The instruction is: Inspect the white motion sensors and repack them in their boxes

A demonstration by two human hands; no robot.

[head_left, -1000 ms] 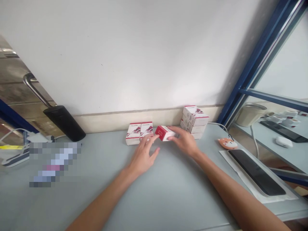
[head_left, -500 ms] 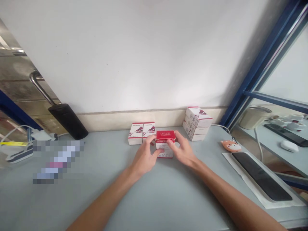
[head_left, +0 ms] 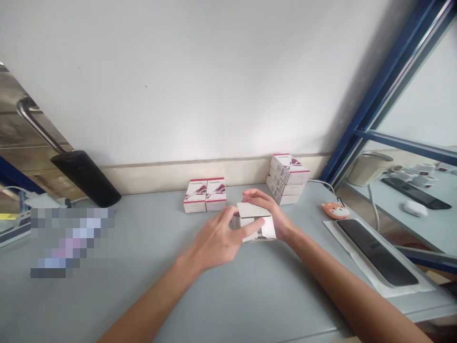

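Between my hands is a small carton box, its white inner flaps folded out at the end facing me. My left hand holds it from the left, fingers at the side and thumb reaching across the opening to a flap. My right hand is curled round the back and right side of the box, partly hidden by it. Something dark shows in the gap between the flaps, too small to make out. Behind my left hand lie two closed white and red boxes side by side.
A stack of similar boxes stands by the wall at the back right. An orange animal-faced case and a phone on white paper lie right. A mirror borders that side. At left are a black cylinder and a blurred-out patch.
The box has turned from its red printed closed top to an opened end with white flaps. My left thumb has moved across onto the flap, and the right hand has shifted behind the box.
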